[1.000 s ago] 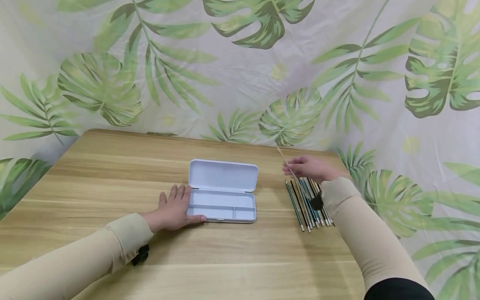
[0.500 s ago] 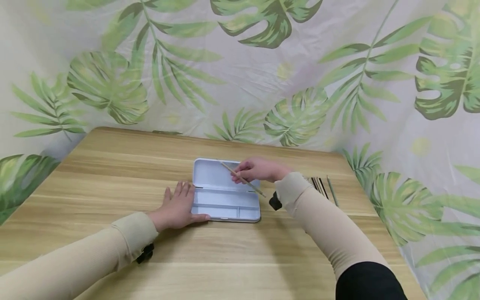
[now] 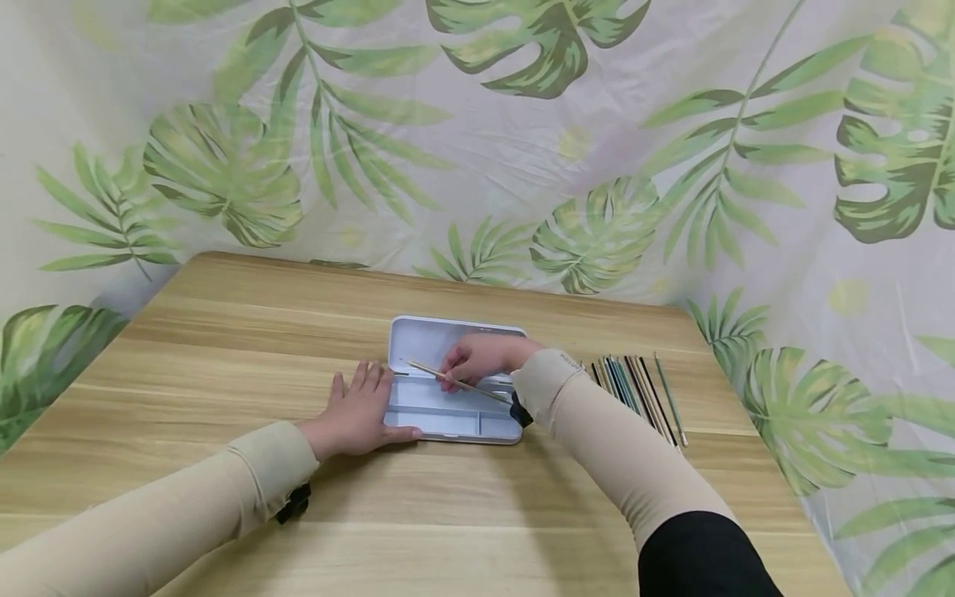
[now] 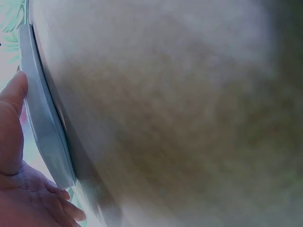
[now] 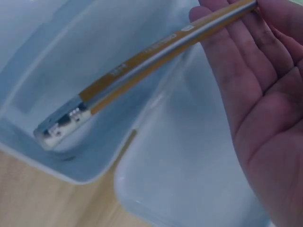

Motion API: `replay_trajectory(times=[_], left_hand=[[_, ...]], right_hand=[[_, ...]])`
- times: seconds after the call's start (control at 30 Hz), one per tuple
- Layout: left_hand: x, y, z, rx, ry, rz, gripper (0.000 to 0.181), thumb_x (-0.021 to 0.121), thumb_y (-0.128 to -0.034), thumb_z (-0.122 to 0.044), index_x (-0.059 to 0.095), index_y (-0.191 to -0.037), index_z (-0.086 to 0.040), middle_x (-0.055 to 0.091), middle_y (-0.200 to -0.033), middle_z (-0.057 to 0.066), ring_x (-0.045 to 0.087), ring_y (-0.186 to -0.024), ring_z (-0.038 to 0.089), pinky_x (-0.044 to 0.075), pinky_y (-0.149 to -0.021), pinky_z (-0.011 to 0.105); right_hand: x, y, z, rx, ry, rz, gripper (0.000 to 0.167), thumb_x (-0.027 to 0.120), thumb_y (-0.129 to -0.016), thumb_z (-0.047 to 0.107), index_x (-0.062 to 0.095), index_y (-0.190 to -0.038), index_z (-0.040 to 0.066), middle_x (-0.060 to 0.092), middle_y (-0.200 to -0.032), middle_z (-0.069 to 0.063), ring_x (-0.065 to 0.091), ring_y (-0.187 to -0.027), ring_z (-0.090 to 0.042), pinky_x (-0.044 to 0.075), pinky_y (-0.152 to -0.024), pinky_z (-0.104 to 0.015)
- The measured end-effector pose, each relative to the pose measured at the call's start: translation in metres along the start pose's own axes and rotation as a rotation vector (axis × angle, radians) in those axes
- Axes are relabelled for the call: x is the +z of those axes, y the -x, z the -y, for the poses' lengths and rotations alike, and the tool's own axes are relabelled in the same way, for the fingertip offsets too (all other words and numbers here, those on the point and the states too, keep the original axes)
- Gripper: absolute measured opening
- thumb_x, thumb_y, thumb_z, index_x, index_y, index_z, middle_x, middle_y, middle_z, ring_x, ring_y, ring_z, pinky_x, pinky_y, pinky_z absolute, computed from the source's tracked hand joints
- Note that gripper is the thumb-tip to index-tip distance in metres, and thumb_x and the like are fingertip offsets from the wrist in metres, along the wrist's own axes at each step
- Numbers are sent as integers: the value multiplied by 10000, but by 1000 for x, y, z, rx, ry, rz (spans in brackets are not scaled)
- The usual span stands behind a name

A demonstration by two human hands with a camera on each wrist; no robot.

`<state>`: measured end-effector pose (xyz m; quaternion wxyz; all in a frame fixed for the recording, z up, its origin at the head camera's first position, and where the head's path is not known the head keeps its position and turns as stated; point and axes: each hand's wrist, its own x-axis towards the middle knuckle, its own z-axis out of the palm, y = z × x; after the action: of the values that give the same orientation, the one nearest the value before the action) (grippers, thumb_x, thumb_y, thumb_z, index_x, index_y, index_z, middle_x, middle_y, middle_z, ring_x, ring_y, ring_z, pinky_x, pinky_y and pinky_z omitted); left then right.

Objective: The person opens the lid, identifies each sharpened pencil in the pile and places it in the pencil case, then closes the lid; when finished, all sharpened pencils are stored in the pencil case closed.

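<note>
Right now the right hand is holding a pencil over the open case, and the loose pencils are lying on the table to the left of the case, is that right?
Not quite: the loose pencils lie on the table to the right of the open case, as the head view shows. The right hand does hold a pencil over the case.

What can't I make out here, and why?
Head: lower ends of several pencils, behind the right sleeve.
Head: part of the lid, behind the right hand.
Left wrist: inside of the case; only its outer wall faces the camera.
Right wrist: lettering on the held pencil, too blurred to read; its tip, lost past the thumb.
</note>
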<state>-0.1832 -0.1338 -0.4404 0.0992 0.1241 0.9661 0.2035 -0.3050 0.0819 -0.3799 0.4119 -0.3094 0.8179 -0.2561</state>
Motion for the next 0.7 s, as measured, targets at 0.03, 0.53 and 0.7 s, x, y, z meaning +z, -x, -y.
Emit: replay_trajectory(times=[0.03, 0.53, 0.7], left_hand=[[0, 0, 0, 3, 0, -2, 1173, 703, -878, -673, 235, -1540, 175, 174, -1600, 415, 76, -1503, 569, 14, -1133, 764], [-3, 3, 2, 42, 10, -20, 1115, 736, -870, -638, 303, -1532, 149, 217, -1579, 426, 113, -1490, 586, 44, -1118, 784], [-5, 5, 2, 43, -2, -24, 1118, 728, -873, -644, 299, -1535, 148, 213, -1583, 423, 108, -1490, 587, 39, -1121, 780]], right_hand=[[1, -1, -1, 3, 6, 9, 212, 544, -1064, 38, 694, -1160, -77, 762, -1056, -107, 660, -893, -79, 530, -799, -223], [7, -3, -6, 11, 112, -29, 208, 583, -1051, 64, 719, -1165, -43, 739, -985, -50, 650, -872, -94, 533, -790, -206], [-6, 16, -15, -8, -40, -129, 276, 584, -1050, 80, 665, -1262, -77, 738, -1152, -148, 698, -1077, -198, 559, -910, -292]])
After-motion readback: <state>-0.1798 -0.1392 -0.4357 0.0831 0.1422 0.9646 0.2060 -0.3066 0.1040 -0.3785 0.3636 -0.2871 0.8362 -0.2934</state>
